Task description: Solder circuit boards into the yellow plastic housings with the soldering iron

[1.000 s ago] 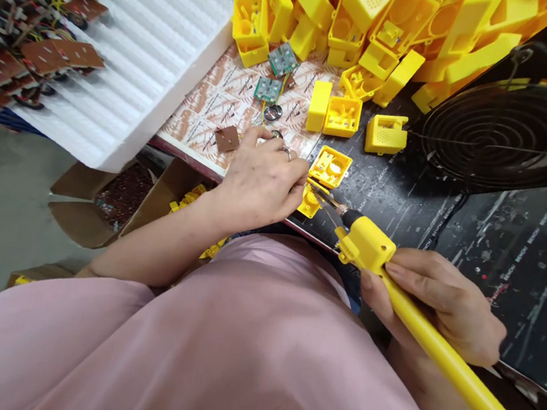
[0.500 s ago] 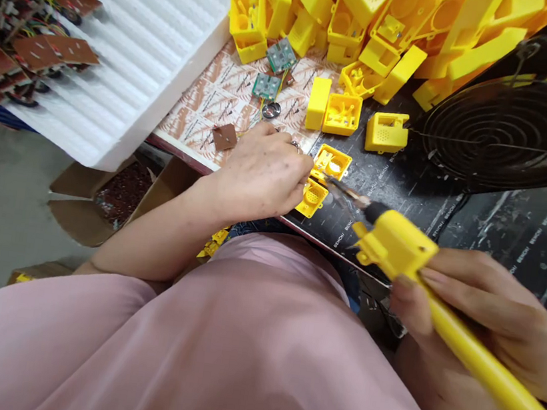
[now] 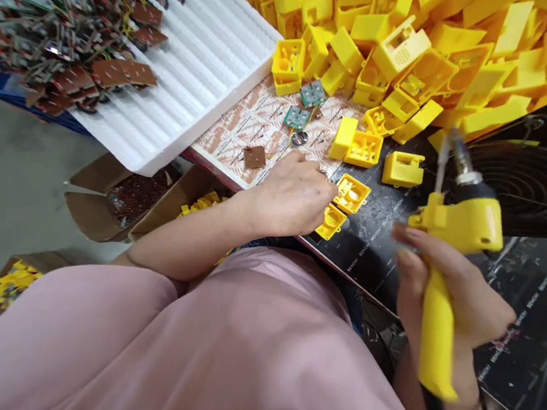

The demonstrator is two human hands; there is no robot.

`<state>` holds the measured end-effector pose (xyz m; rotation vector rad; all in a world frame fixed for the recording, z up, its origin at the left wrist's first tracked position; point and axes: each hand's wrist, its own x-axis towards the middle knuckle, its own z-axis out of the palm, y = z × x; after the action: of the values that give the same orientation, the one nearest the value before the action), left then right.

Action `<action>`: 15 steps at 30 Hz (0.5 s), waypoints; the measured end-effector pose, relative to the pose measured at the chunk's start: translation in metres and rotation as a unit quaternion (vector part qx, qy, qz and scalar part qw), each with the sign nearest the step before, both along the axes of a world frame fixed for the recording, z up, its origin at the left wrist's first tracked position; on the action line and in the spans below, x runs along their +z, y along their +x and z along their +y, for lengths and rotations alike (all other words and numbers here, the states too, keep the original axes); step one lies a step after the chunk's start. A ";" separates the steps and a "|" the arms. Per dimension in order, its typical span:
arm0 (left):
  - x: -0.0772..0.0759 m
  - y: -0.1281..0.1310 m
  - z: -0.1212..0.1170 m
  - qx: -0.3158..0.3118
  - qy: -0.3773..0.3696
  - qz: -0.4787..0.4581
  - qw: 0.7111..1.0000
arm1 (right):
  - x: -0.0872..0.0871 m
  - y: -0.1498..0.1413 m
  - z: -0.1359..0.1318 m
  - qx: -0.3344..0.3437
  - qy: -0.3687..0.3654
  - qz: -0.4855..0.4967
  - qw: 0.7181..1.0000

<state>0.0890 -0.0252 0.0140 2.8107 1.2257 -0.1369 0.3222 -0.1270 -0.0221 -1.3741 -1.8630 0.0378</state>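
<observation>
My left hand (image 3: pixel 299 195) rests palm down at the bench's front edge. Its curled fingers hold a small yellow plastic case (image 3: pixel 352 194) that lies opened out; a second yellow shell (image 3: pixel 331 223) sits just below it, partly behind my knuckles. The fingertips themselves are hidden. My right hand (image 3: pixel 458 290) is wrapped round the grip of a yellow soldering gun (image 3: pixel 470 224), held up to the right of the case. Its metal tip points up and away, blurred by motion. Beside my left hand lie a brown circuit board (image 3: pixel 254 157), green boards (image 3: pixel 297 118) and a small round speaker (image 3: pixel 299 139).
A heap of yellow cases (image 3: pixel 405 47) fills the back. On the right stands a black fan (image 3: pixel 513 183). A white foam slab (image 3: pixel 195 67) bears many wired boards at left. Cardboard boxes (image 3: pixel 95 215) stand on the floor below. One yellow case (image 3: pixel 403 169) sits apart on the bench.
My right hand has swung the soldering gun up and away from the case, its tip turning from leftward to upward. The left hand stays at the case while the view has shifted.
</observation>
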 end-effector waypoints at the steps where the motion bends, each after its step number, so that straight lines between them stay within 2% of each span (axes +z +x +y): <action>1: -0.001 0.000 -0.001 -0.001 0.001 -0.009 1.000 | -0.001 -0.005 0.008 0.006 0.017 -0.007 1.000; 4: 0.000 -0.009 0.001 -0.014 -0.013 -0.041 0.999 | -0.008 -0.017 0.028 0.021 0.035 -0.019 0.999; 6: 0.003 -0.029 0.007 0.000 -0.024 -0.083 0.996 | -0.012 -0.018 0.035 0.020 0.057 -0.035 0.998; 10: 0.005 -0.092 0.029 0.127 0.037 -0.179 0.975 | -0.010 -0.012 0.045 0.034 0.065 -0.067 0.995; 12: -0.001 -0.115 0.040 0.158 0.051 -0.183 0.969 | -0.008 -0.012 0.052 0.057 0.046 -0.078 0.994; 15: -0.019 -0.121 0.052 0.154 0.035 -0.149 0.976 | -0.006 -0.017 0.064 0.096 0.011 -0.098 0.990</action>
<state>-0.0320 0.0266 -0.0049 2.5283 1.5854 0.3377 0.3054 -0.0633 -0.0280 -1.2142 -2.1499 -0.0214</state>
